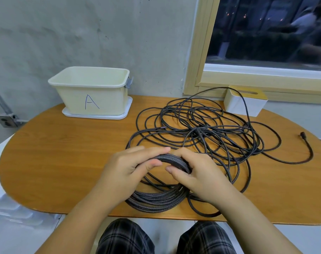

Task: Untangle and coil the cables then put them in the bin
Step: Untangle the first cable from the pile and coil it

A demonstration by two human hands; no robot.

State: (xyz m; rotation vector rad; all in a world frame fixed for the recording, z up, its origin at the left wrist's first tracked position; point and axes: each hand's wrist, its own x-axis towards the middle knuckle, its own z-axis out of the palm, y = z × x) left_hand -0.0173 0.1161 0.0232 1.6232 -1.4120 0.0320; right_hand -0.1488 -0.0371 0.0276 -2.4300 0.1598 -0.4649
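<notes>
A coil of dark braided cable (156, 199) stands near the front edge of the wooden table (64, 153). My left hand (127, 170) and my right hand (196, 175) both grip the coil's top, side by side. Behind them sprawls a tangle of thin dark cables (202, 125), with one plug end (302, 134) lying at the right. The cream bin (91, 88), marked "A", stands at the back left on a white tray (125, 114); its inside is hidden from here.
A white box with a yellow slotted lid (245, 100) stands at the back right, and one cable runs over it. Behind the table are a concrete wall and a window frame (198, 52). My knees in plaid shorts (126, 237) show below the table edge.
</notes>
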